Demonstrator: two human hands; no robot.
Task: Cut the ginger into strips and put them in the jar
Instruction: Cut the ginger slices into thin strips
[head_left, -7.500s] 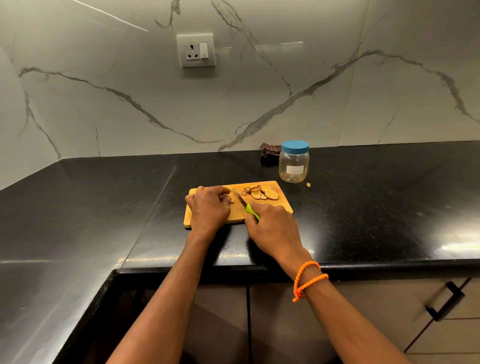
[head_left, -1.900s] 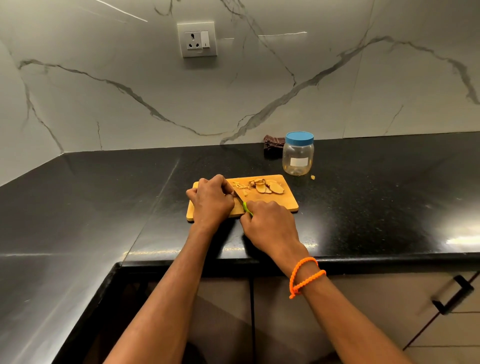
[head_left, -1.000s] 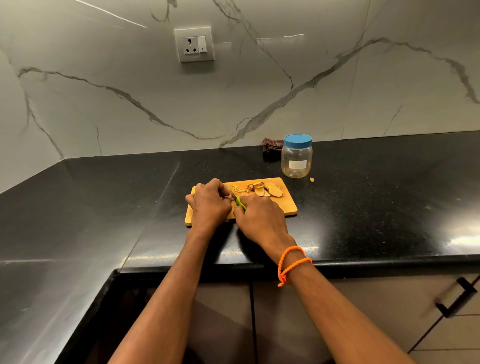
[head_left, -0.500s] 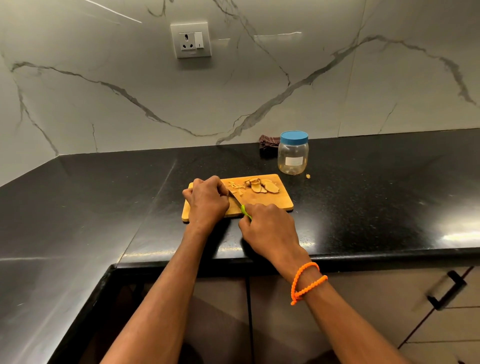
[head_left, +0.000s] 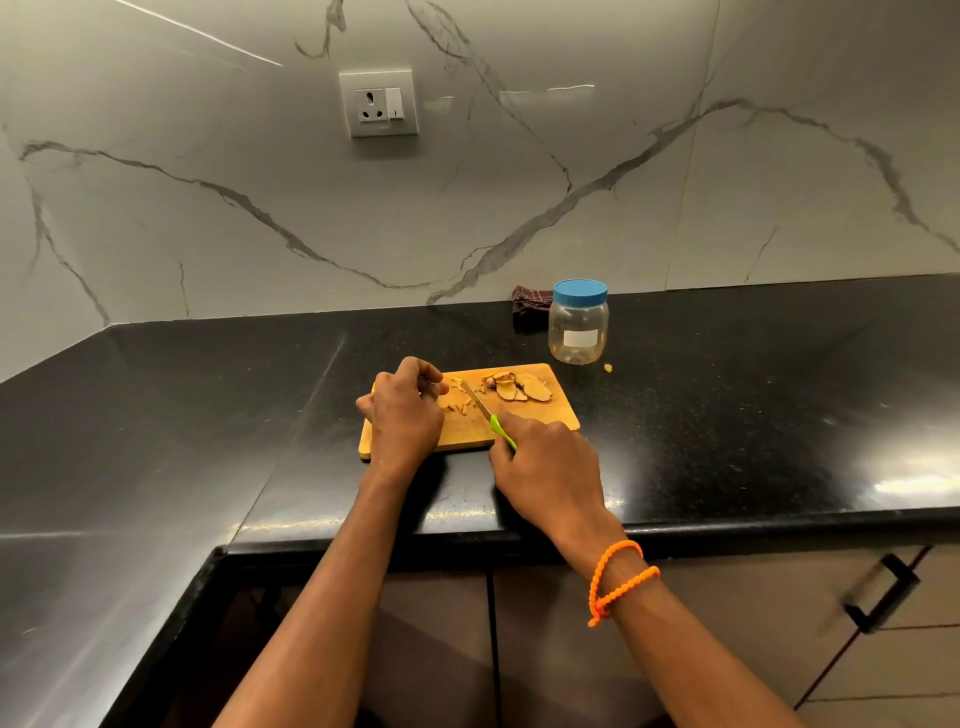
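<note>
Head view: your left hand (head_left: 404, 415) curled on a ginger slice (head_left: 445, 401) on the cutting board (head_left: 540, 418); your right hand (head_left: 549, 467) gripped the knife (head_left: 480, 407), blade running away from you just right of those fingertips. The lidded jar (head_left: 578, 322) stood beyond the board.
</note>
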